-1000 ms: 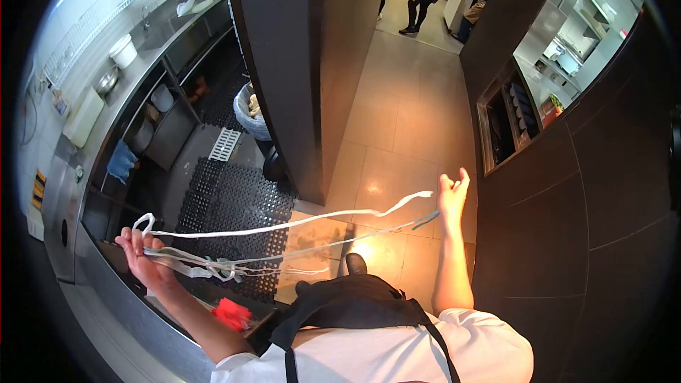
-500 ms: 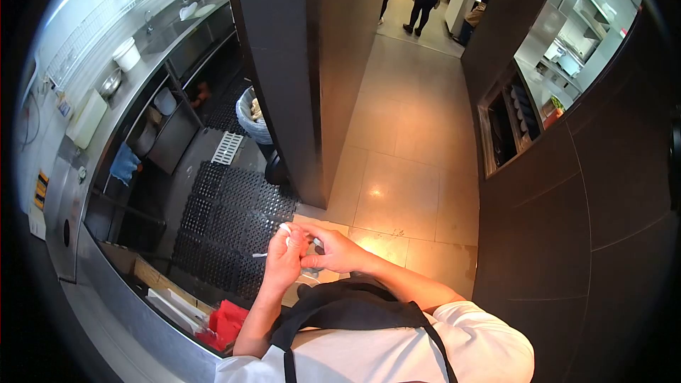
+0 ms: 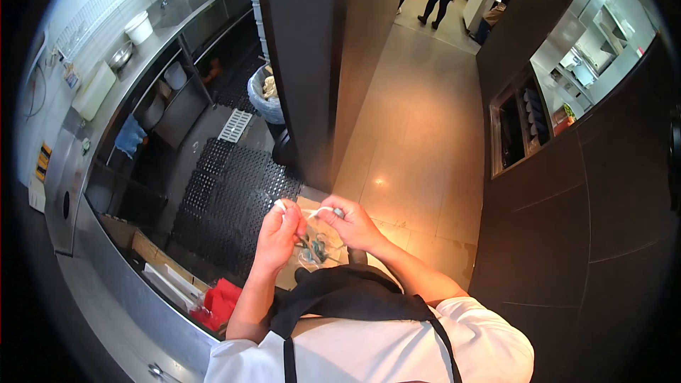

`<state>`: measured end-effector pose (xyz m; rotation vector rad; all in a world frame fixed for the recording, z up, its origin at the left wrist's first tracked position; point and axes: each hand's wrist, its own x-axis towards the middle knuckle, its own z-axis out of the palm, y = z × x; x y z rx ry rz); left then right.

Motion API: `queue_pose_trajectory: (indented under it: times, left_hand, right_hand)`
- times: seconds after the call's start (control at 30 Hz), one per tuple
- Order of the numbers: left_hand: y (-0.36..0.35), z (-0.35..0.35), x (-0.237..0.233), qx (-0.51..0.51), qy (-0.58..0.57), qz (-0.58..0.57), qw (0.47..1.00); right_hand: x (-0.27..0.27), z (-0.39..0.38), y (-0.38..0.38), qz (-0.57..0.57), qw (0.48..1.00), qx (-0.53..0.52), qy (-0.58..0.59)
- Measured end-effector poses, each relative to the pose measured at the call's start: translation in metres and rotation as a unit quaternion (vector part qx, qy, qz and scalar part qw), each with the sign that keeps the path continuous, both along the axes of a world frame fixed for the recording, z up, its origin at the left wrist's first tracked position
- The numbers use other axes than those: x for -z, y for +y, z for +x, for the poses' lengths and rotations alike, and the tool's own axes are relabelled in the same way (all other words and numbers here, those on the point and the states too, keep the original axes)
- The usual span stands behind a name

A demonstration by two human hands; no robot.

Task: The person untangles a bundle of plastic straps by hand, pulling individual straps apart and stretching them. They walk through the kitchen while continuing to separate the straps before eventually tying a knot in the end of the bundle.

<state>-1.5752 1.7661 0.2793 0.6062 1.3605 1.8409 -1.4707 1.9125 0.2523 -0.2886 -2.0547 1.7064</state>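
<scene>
**Limp strips held between two hands**

A bundle of strips [image 3: 316, 248], thin and floppy, is judged light, tangle-prone and best gripped at its ends. It is pinched by the left hand [image 3: 279, 232] and right hand [image 3: 355, 223], just right of the floor mat [image 3: 227, 202].

The thin plastic strips [image 3: 316, 248], white and teal, hang as a loose tangle of loops between the left hand [image 3: 279, 235] and right hand [image 3: 353, 224], which each pinch a white end.
</scene>
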Motion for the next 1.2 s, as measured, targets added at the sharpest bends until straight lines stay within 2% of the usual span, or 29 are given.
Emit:
queue_pose_trajectory:
  times: [0.07, 0.13, 0.2, 0.27, 0.3, 0.4, 0.43, 0.5, 0.57, 0.63, 0.73, 0.87, 0.9, 1.0, 1.03, 1.1, 1.13, 1.2]
  left_hand:
    - [0.003, -0.003, -0.003, 0.0, 0.018, -0.019, 1.0]
    - [0.002, -0.007, -0.005, -0.009, 0.032, -0.05, 0.998]
    - [0.002, -0.008, -0.015, -0.013, 0.019, -0.027, 0.999]
    - [0.002, -0.013, -0.018, -0.02, -0.042, 0.0, 0.999]
    - [0.003, -0.016, -0.018, -0.036, -0.037, -0.002, 0.999]
    - [0.001, -0.027, -0.017, -0.07, -0.07, 0.042, 0.994]
    - [-0.002, -0.03, -0.017, -0.053, -0.093, 0.053, 0.993]
    - [-0.001, -0.029, -0.019, -0.041, -0.098, 0.05, 0.993]
    - [0.005, -0.027, -0.022, -0.021, -0.097, 0.072, 0.992]
    - [0.007, -0.032, -0.023, -0.03, -0.071, 0.068, 0.995]
    - [-0.002, -0.053, -0.029, -0.055, -0.019, 0.015, 0.998]
    - [-0.013, -0.075, -0.031, -0.081, 0.039, -0.011, 0.996]
    - [-0.015, -0.079, -0.031, -0.089, 0.029, -0.004, 0.996]
    - [-0.023, -0.087, -0.036, -0.124, -0.007, 0.014, 0.992]
    - [-0.025, -0.087, -0.036, -0.146, -0.003, 0.008, 0.989]
    - [-0.029, -0.09, -0.037, -0.162, -0.06, 0.023, 0.985]
    - [-0.03, -0.092, -0.036, -0.131, -0.064, 0.061, 0.987]
    - [-0.034, -0.099, -0.036, -0.157, -0.079, 0.073, 0.982]
  right_hand:
    - [-0.011, 0.003, -0.001, -0.12, 0.991, -0.042, -0.049]
    - [-0.006, 0.001, 0.0, -0.112, 0.992, -0.029, -0.051]
    - [-0.009, -0.001, 0.005, -0.115, 0.993, 0.001, -0.036]
    - [-0.016, 0.0, 0.011, -0.216, 0.974, 0.024, -0.065]
    - [-0.013, 0.002, 0.016, -0.278, 0.957, 0.023, -0.083]
    - [-0.007, 0.001, 0.021, -0.301, 0.953, 0.006, -0.042]
    - [-0.004, -0.003, 0.016, -0.231, 0.971, -0.003, -0.061]
    - [-0.007, -0.014, -0.004, -0.225, 0.971, -0.055, -0.056]
    - [-0.006, -0.022, -0.012, -0.142, 0.983, -0.098, -0.061]
    - [0.002, -0.032, -0.009, 0.021, 0.988, -0.133, -0.078]
    - [-0.012, -0.037, 0.004, -0.104, 0.989, -0.08, -0.066]
    - [-0.028, -0.031, 0.039, 0.08, 0.989, -0.057, -0.107]
    - [-0.038, -0.028, 0.045, 0.084, 0.989, -0.06, -0.103]
    - [-0.041, -0.023, 0.061, -0.02, 0.998, -0.021, -0.064]
    - [-0.03, -0.023, 0.068, -0.017, 1.0, -0.01, -0.012]
    - [-0.039, -0.011, 0.076, -0.008, 0.995, 0.023, -0.092]
    - [-0.038, -0.007, 0.079, -0.011, 0.998, -0.002, -0.064]
    - [-0.029, -0.003, 0.084, -0.036, 0.995, -0.049, -0.08]
